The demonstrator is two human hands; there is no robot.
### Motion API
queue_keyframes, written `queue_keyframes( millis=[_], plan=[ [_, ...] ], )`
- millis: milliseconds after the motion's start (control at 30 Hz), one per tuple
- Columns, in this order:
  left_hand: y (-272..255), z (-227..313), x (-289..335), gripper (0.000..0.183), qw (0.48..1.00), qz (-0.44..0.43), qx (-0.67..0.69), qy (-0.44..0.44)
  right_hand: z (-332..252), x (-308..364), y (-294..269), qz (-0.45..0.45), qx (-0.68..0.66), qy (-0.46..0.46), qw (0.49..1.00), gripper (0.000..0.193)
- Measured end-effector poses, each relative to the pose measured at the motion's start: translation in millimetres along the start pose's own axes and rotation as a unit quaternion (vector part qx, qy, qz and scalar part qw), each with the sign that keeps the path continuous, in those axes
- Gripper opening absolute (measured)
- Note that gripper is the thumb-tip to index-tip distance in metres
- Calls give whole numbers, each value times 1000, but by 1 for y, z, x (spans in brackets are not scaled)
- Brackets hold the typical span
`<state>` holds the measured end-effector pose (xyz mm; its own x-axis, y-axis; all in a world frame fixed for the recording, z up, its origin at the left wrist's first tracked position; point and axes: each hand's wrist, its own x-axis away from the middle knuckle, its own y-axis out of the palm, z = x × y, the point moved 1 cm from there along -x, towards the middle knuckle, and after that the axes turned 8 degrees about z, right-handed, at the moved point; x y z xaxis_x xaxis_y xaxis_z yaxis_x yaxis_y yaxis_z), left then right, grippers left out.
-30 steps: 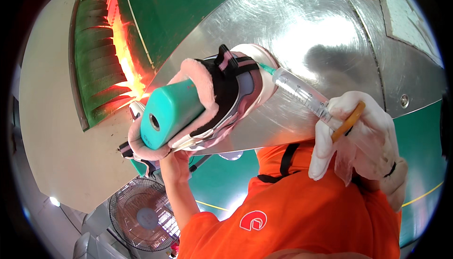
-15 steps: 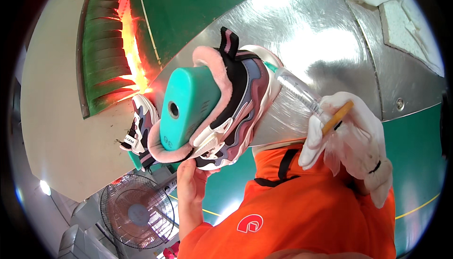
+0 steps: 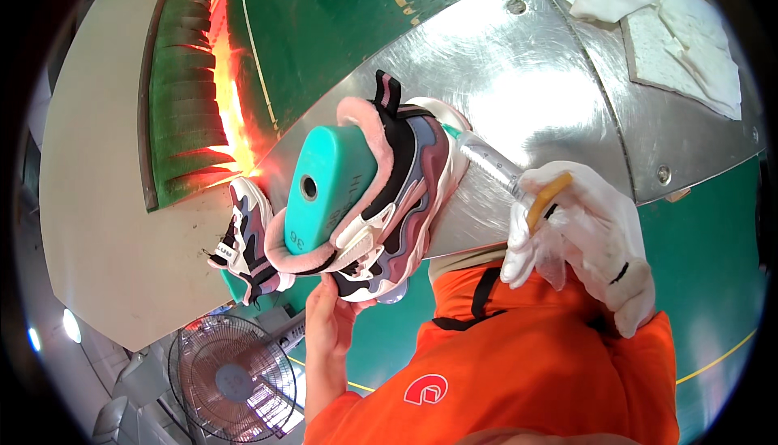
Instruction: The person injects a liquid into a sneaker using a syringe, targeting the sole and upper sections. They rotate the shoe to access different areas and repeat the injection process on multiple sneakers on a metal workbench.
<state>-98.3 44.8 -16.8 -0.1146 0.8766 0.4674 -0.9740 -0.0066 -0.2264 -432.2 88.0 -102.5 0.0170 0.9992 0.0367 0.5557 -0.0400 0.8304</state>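
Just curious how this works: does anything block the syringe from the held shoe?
Nothing visible does: the syringe in the right hand has its green tip at the sole edge of the shoe, which the left hand holds. Whether it touches, I can't tell.

The shoe (image 3: 409,194) is held in the air, tilted, with its opening toward the viewer and the heel side at the top. Its thick white sole faces to the right. The upper is of mauve, grey-blue and black pieces, with a soft pink collar, white parts at the front and a striped black and pink loop at the heel. A teal foot form (image 3: 339,173) with one round hole fills the opening. The syringe (image 3: 490,164) has a clear barrel and slants from lower right; its green tip reaches the sole's edge near the heel. Its rear part is partly hidden.
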Motion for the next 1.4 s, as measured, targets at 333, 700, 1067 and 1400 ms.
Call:
queue_keyframes(
  millis=[333,700,1067,1400],
  plan=[
    [9,-5,20,52,999,-36,18,-35,-6,4,15,37,62,0,997,46],
    [4,-24,37,53,989,-116,6,-89,-16,9,36,101,142,22,984,48],
    [39,-34,35,42,963,-227,33,-144,-21,12,56,117,132,21,984,66],
    [58,-36,43,35,952,-273,42,-130,-19,21,59,74,59,-14,995,51]
  ],
)
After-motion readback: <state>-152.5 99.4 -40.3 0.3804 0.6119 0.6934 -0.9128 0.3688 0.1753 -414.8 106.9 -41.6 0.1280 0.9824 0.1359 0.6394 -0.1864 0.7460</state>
